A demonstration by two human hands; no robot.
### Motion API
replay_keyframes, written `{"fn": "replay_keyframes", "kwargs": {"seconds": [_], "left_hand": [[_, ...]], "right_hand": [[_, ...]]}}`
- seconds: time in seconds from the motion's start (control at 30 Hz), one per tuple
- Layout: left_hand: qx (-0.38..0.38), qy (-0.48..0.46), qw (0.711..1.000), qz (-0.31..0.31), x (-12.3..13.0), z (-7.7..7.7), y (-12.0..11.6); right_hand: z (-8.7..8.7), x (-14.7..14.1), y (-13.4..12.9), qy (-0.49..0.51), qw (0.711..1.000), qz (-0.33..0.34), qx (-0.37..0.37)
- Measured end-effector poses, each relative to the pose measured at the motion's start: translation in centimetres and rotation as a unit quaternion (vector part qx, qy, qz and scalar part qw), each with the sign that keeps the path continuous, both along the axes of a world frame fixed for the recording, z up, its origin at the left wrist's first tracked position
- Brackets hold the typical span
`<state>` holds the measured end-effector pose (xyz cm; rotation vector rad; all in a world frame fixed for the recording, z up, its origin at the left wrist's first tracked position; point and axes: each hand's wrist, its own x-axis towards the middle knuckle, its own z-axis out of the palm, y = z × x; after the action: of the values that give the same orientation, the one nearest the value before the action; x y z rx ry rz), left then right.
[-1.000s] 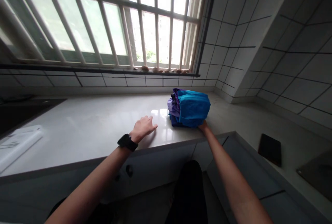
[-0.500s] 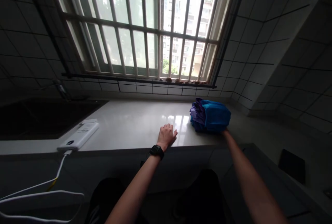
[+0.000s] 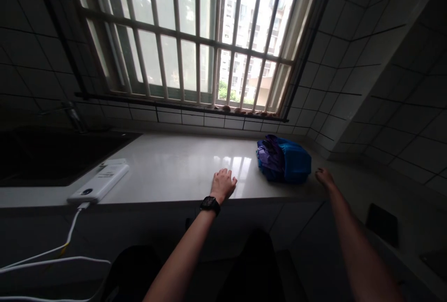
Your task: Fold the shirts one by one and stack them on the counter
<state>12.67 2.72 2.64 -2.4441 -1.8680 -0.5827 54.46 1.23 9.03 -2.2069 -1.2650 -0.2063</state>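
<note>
On the pale countertop (image 3: 167,171) lies a folded bundle of blue and purple cloth (image 3: 296,162), its kind not clear. My right hand (image 3: 325,178) is just right of the bundle, apart from it, with fingers loosely bent and nothing seen in them. Left of the bundle, my left hand (image 3: 223,185) rests on the counter near its front edge. Its fingers are slightly bent and the thumb stands apart; it holds nothing. A black watch (image 3: 210,204) is on the left wrist.
A white power bank (image 3: 101,183) with a white cable (image 3: 71,227) sits by the dark sink (image 3: 38,157) and its faucet (image 3: 74,118). A flat dark object (image 3: 382,224) lies on the right counter. A barred window (image 3: 195,41) is behind the counter.
My right hand has come away from the bundle, moving right. The bundle now sits slightly turned. My left hand stays in about the same place; the view has tilted a little.
</note>
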Motion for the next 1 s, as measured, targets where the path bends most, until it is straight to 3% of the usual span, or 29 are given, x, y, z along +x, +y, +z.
{"fn": "replay_keyframes", "kwargs": {"seconds": [0.1, 0.2, 0.27, 0.4, 0.5, 0.7, 1.0], "left_hand": [[0.001, 0.002, 1.0, 0.001, 0.0, 0.0, -0.1], [0.003, 0.003, 1.0, 0.005, 0.0, -0.1, -0.1], [0.004, 0.004, 1.0, 0.005, -0.1, -0.1, -0.1], [0.004, 0.0, 1.0, -0.005, -0.2, -0.2, 0.0], [0.002, 0.001, 1.0, -0.007, -0.2, -0.4, 0.1], [0.006, 0.016, 1.0, -0.005, -0.1, -0.8, 0.4], [0.008, 0.035, 0.999, -0.008, -0.2, -1.1, 0.1]], "right_hand": [[3.2, -0.3, 1.6, 0.048, 0.998, 0.01, 0.026], [4.8, -4.2, 4.3, 0.066, 0.987, 0.146, 0.013], [4.5, -7.7, 5.8, 0.017, 0.981, 0.183, -0.066], [2.5, -12.5, 7.5, -0.077, 0.977, 0.115, -0.165], [1.7, -12.6, 8.2, -0.103, 0.973, 0.1, -0.178], [2.1, -10.5, 8.5, -0.083, 0.976, 0.09, -0.182], [1.1, -12.1, 7.7, -0.129, 0.973, 0.091, -0.166]]}}
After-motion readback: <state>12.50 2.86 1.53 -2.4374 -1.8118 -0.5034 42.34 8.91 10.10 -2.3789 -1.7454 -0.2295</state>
